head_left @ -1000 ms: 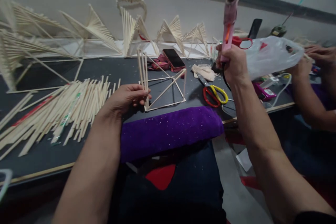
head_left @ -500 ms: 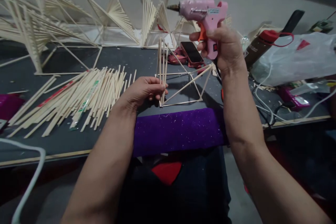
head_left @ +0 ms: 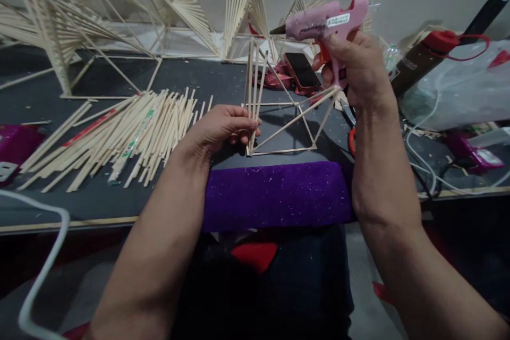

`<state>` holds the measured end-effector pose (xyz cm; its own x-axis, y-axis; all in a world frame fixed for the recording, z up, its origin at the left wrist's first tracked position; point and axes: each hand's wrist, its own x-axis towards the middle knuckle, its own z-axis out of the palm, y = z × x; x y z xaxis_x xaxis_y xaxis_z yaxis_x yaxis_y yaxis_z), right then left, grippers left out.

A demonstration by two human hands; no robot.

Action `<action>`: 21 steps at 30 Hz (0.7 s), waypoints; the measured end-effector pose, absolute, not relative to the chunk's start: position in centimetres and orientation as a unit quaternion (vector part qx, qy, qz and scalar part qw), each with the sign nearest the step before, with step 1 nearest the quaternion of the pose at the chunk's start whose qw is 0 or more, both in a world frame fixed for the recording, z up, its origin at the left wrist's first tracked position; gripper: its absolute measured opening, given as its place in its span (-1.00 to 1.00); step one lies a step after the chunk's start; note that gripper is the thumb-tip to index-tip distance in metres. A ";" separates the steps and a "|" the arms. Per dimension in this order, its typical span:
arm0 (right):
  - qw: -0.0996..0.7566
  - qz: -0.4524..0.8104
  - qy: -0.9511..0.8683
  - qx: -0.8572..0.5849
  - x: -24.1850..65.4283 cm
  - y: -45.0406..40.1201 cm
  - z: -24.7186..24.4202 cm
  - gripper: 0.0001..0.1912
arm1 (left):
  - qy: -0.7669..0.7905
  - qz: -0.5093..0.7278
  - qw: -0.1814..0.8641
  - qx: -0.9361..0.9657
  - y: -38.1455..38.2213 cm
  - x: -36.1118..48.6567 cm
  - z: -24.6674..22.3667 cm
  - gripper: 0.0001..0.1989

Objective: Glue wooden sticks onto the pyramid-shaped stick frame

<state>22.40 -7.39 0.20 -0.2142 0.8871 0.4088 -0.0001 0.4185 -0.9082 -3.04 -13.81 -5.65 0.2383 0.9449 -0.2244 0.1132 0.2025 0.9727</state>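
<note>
My left hand point(head_left: 233, 126) is closed in a pinch on thin wooden sticks point(head_left: 255, 77) that rise upright at the near left corner of a small stick frame point(head_left: 285, 151). The frame stands on the dark table, its slanted sticks meeting at a raised point on the right. Above that point, my right hand point(head_left: 356, 64) grips a pink glue gun point(head_left: 314, 21) by its handle, fingers by the orange trigger. The nozzle points left and hovers above the upright sticks, apart from them. Left of my left hand lies a pile of loose wooden sticks point(head_left: 131, 138).
A purple cloth point(head_left: 274, 196) covers the table's front edge. Finished-looking stick structures point(head_left: 191, 16) line the wall. Behind the frame lies a phone point(head_left: 303, 71). Right are a bottle with a red cap point(head_left: 422, 64), a plastic bag point(head_left: 470, 90) and white cables point(head_left: 418, 156).
The glue gun has tilted slightly, and its tip sits a little farther right of the upright sticks. One held stick now leans more to the right. The whole view has shifted slightly.
</note>
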 end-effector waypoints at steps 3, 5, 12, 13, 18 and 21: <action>0.512 0.402 -0.667 -0.362 22.2 -7.6 0.2 -0.77 | 0.508 0.353 0.591 0.518 -13.8 -3.0 -5.7 -0.86; 0.507 0.403 -0.667 -0.368 22.0 -7.7 0.2 -0.79 | 0.507 0.354 0.590 0.519 -13.8 -3.0 -5.7 -0.86; 0.494 0.400 -0.680 -0.364 21.6 -8.1 0.4 -0.78 | 0.503 0.356 0.587 0.524 -13.8 -3.1 -5.8 -0.83; 0.493 0.396 -0.683 -0.365 21.6 -8.1 0.4 -0.77 | 0.503 0.356 0.588 0.524 -13.8 -3.0 -5.8 -0.83; 0.489 0.392 -0.684 -0.374 21.7 -8.1 0.3 -0.72 | 0.505 0.355 0.592 0.518 -13.8 -3.0 -5.7 -0.84; 0.494 0.384 -0.685 -0.373 21.7 -8.2 0.3 -0.74 | 0.508 0.352 0.592 0.517 -13.8 -3.0 -5.7 -0.84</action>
